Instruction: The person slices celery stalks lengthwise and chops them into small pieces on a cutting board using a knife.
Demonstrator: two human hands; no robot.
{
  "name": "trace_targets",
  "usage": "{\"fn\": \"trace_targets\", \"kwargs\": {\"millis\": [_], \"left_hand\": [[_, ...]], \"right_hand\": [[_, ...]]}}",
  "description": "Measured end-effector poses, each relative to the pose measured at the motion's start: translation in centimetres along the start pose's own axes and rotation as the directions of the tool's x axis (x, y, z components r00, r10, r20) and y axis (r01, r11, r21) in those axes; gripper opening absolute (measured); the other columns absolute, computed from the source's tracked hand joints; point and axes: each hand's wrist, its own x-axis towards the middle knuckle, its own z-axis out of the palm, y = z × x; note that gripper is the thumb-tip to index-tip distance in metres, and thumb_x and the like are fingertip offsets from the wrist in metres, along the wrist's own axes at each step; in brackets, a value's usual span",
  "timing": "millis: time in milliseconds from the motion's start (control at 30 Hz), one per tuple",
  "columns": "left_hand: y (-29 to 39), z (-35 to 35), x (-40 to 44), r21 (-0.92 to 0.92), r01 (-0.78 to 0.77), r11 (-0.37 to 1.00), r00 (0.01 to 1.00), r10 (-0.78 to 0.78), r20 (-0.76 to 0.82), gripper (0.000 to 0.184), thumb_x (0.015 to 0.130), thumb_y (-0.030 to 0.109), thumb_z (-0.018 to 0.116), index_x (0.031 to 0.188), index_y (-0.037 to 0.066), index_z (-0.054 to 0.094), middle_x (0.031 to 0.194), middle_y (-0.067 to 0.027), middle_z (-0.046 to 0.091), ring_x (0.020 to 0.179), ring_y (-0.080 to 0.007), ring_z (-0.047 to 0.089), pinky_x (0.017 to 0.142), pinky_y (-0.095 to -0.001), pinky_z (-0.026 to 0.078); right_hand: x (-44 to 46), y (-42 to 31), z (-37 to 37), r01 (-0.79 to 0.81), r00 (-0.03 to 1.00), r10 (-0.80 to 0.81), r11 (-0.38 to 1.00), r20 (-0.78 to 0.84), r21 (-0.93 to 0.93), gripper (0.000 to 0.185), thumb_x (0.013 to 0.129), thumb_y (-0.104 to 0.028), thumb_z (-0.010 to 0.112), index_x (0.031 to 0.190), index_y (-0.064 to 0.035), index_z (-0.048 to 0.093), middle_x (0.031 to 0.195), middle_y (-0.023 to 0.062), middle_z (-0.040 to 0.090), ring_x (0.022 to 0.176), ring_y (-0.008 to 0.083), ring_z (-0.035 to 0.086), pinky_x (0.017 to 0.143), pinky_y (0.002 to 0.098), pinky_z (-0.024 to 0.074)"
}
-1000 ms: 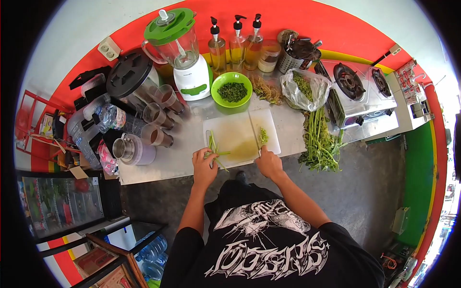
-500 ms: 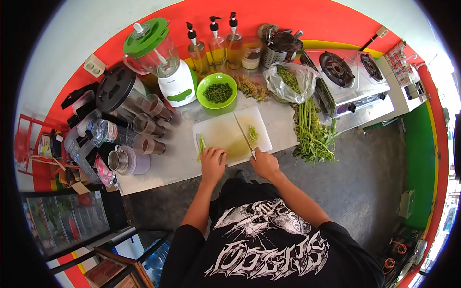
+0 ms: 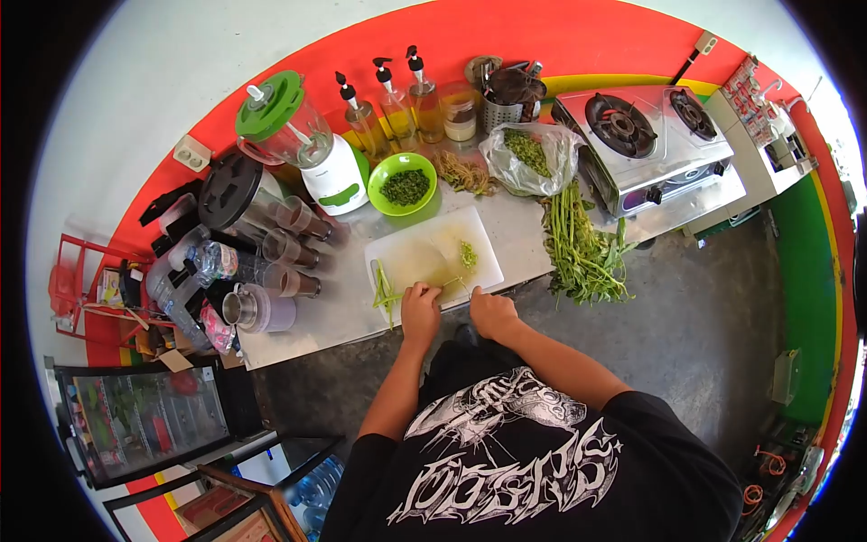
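Note:
On the white cutting board (image 3: 411, 257), a small pile of chopped green stalk pieces (image 3: 467, 256) lies at the right. Longer green stalks (image 3: 383, 294) rest along its left edge. My left hand (image 3: 421, 305) is closed at the front edge, its fingers pinching a thin green stem (image 3: 454, 283) that reaches toward the right. Just right of it, my right hand (image 3: 493, 312) is curled around the knife's handle; the blade is hard to make out from this angle. A lime-green bowl (image 3: 425, 204) of chopped greens stands behind the board.
A bundle of leafy stalks (image 3: 582, 248) hangs over the counter's front edge at right, beside a plastic bag (image 3: 560, 149) of greens. Behind are pump bottles (image 3: 395, 110) and a blender (image 3: 336, 176). Dark-filled cups (image 3: 291, 248) stand left; a gas stove (image 3: 655, 149) is right.
The knife blade, which lay across the board, has swung out of clear sight. My left hand has moved right, toward my right hand, with a stem now between them. The view has shifted slightly.

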Motion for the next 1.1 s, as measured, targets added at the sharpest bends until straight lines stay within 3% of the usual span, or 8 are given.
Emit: {"fn": "trace_targets", "kwargs": {"millis": [67,133,267,367,433,867,1000,1100], "left_hand": [[0.2,-0.2,-0.1,0.002,0.037,0.999,0.999,-0.037,0.009,0.023,0.079,-0.003,0.062,0.093,0.008,0.076,0.096,-0.0082,0.062,0.095,-0.0302,0.059,0.084,-0.0419,0.049],[0.5,-0.3,-0.1,0.000,0.078,0.997,0.997,-0.078,0.015,0.024,0.080,-0.002,0.061,0.094,0.009,0.076,0.097,-0.0077,0.062,0.096,-0.0302,0.059,0.085,-0.0414,0.050],[0.3,-0.2,0.5,-0.009,0.163,0.987,0.985,-0.162,0.055,0.024,0.086,0.000,0.058,0.097,0.011,0.077,0.097,-0.0072,0.062,0.098,-0.0301,0.060,0.086,-0.0406,0.050],[0.3,-0.4,0.3,-0.043,0.217,0.975,0.973,-0.213,0.087,0.022,0.089,0.003,0.058,0.098,0.011,0.077,0.097,-0.0076,0.063,0.098,-0.0303,0.060,0.086,-0.0404,0.050],[0.3,-0.4,0.4,-0.054,0.240,0.969,0.968,-0.235,0.093,0.021,0.091,0.005,0.058,0.099,0.011,0.077,0.097,-0.0079,0.063,0.099,-0.0305,0.060,0.087,-0.0404,0.049],[0.8,-2.0,2.0,-0.086,0.299,0.950,0.929,-0.270,0.252,0.018,0.091,0.005,0.060,0.100,0.012,0.074,0.099,-0.0075,0.065,0.102,-0.0306,0.060,0.089,-0.0415,0.049],[-0.2,-1.8,1.9,-0.175,0.345,0.922,0.910,-0.282,0.305,0.020,0.090,0.005,0.060,0.101,0.015,0.073,0.100,-0.0058,0.065,0.103,-0.0299,0.060,0.088,-0.0408,0.049],[-0.3,-1.7,1.5,-0.186,0.332,0.925,0.924,-0.278,0.263,0.020,0.090,0.005,0.060,0.102,0.015,0.073,0.099,-0.0052,0.064,0.102,-0.0293,0.060,0.087,-0.0406,0.049]], "right_hand": [[0.3,-0.3,0.0,0.004,0.999,-0.002,0.999,0.038,-0.037,0.022,0.094,-0.016,0.053,0.108,0.0002,0.052,0.093,0.0230,0.072,0.088,0.0375,0.073,0.074,0.0475,0.0581],[1.4,-0.3,0.1,-0.033,0.999,0.034,0.999,0.028,-0.035,0.027,0.089,-0.013,0.061,0.111,0.0010,0.052,0.095,0.0211,0.073,0.089,0.0339,0.074,0.076,0.0442,0.0589],[2.6,0.3,-0.5,-0.022,0.998,0.024,0.999,0.053,-0.041,0.030,0.088,-0.012,0.062,0.113,0.0018,0.051,0.098,0.0209,0.073,0.091,0.0337,0.074,0.077,0.0435,0.0586],[1.3,-0.1,-1.5,0.007,0.989,0.006,0.996,0.147,-0.092,0.033,0.088,-0.012,0.064,0.115,0.0022,0.051,0.099,0.0211,0.073,0.094,0.0338,0.074,0.079,0.0437,0.0581],[1.6,-0.2,-1.7,-0.028,0.979,0.030,1.000,0.202,-0.014,0.032,0.089,-0.011,0.061,0.116,0.0035,0.050,0.105,0.0229,0.072,0.099,0.0365,0.072,0.085,0.0450,0.0568],[3.1,-0.9,-2.4,-0.051,0.968,0.061,0.998,0.244,-0.046,0.037,0.088,-0.010,0.061,0.120,0.0031,0.049,0.108,0.0223,0.071,0.103,0.0354,0.071,0.087,0.0428,0.0560],[3.0,-1.3,-3.1,-0.029,0.963,0.052,0.995,0.265,-0.091,0.046,0.085,-0.015,0.069,0.122,0.0032,0.049,0.108,0.0189,0.073,0.103,0.0322,0.072,0.086,0.0406,0.0556],[2.7,-2.1,-2.8,-0.057,0.959,0.088,0.991,0.270,-0.119,0.047,0.085,-0.015,0.069,0.123,0.0036,0.049,0.108,0.0191,0.073,0.104,0.0318,0.072,0.086,0.0401,0.0556]]}}
